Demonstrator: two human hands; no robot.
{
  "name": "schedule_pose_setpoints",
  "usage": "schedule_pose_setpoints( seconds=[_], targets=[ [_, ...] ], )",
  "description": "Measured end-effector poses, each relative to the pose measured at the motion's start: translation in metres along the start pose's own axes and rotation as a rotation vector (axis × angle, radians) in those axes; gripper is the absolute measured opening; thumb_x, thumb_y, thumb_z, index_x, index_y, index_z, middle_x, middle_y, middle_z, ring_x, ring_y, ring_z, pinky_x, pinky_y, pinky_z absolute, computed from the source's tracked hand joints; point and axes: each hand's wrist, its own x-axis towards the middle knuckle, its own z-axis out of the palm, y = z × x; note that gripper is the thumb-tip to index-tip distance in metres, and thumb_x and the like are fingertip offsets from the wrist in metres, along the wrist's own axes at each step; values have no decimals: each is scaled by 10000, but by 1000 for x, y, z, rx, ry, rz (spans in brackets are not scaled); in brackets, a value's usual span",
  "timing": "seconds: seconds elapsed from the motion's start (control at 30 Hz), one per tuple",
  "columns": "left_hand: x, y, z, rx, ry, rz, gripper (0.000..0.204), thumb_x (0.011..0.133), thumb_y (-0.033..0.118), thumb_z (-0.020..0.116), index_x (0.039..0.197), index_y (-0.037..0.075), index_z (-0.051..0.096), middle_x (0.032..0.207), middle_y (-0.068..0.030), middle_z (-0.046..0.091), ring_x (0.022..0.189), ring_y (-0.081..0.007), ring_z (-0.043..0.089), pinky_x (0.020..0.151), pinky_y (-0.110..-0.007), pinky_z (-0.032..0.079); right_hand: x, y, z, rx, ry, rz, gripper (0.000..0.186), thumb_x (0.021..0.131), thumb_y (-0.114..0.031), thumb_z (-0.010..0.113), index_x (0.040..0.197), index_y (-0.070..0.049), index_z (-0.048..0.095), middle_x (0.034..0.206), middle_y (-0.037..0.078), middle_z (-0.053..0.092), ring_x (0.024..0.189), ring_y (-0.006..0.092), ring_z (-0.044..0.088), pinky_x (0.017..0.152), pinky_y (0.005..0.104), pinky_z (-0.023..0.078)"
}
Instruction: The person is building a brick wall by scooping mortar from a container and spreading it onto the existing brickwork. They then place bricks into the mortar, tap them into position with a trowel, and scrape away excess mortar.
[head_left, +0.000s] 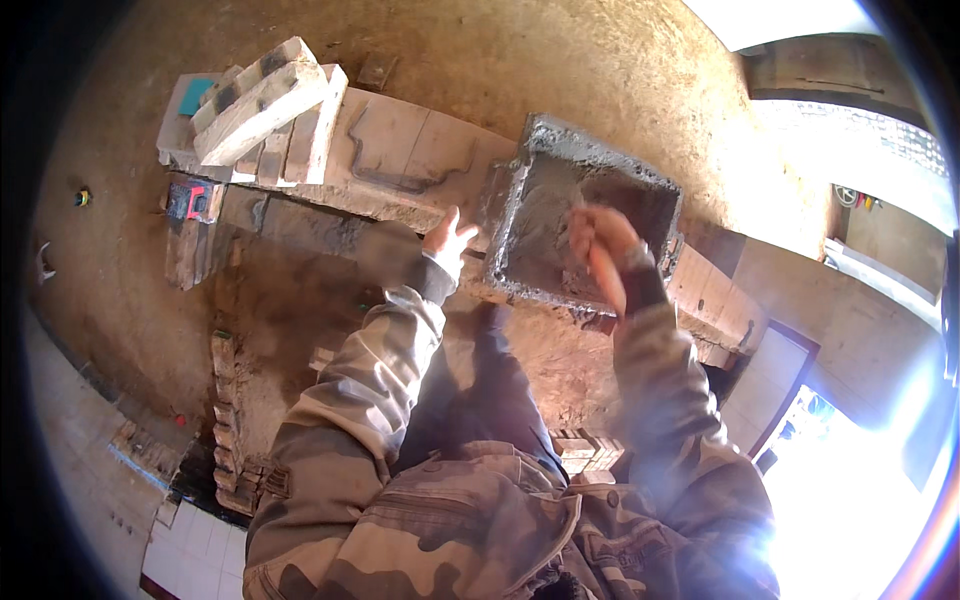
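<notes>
In the head view a crusted rectangular tray of grey mortar [540, 220] rests on a long, low brick wall topped with boards or slabs [430, 140]. My right hand [610, 235] is closed over the tray on an orange wooden handle [608, 285], apparently a trowel's; its blade is not clearly visible. My left hand [450, 240] is held left of the tray, fingers apart and holding nothing, near the wall's front edge. Both forearms are in camouflage sleeves.
Loose bricks [260, 105] are piled on the wall's left end, above a red-and-black object [190, 200]. A brick row [225, 420] runs at lower left, with white tiles [195, 545] beyond. More bricks [590, 450] lie by my legs. A white panel [770, 370] stands at right.
</notes>
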Motion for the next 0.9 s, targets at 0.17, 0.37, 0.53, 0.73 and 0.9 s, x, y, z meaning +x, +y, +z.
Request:
schedule_pose_setpoints(
  seconds=[0.17,0.37,0.53,0.73,0.9],
  targets=[
    [-10,3,32,29,27,43,906,970,723,268,1604,130,10,1650,-153,207,1543,-299,104,1192,-577,-29,52,14,-24,248,-146,138,277,996,-206,484,733,-121,479,643,-16,456,487,132,450,469,285,421],
    [-15,7,29,-7,134,74,883,989,688,283,1600,147,-54,1627,-167,269,1534,-332,141,1179,-607,-57,19,126,-32,-218,147,19,217,986,-198,529,807,-75,525,649,-16,472,490,107,449,448,293,411],
    [-2,-8,20,-32,195,64,921,949,744,310,1607,145,73,1620,-171,287,1499,-357,239,1181,-608,-17,-25,116,-36,-458,241,84,249,964,-175,545,774,-17,568,666,59,543,487,215,539,449,387,471],
    [2,-89,-32,80,330,48,957,892,782,423,1548,92,317,1566,-173,390,1405,-368,412,1130,-524,291,-90,34,-33,-1226,282,-182,300,990,-275,575,918,12,628,686,81,601,498,172,573,425,342,469],
    [-49,-187,-110,756,509,271,667,952,589,489,1224,3,654,1195,-226,672,1162,-368,608,1006,-406,454,-72,-52,15,-1712,308,-143,379,1040,-380,483,976,-22,589,651,84,600,436,192,546,401,365,493]
  ],
)
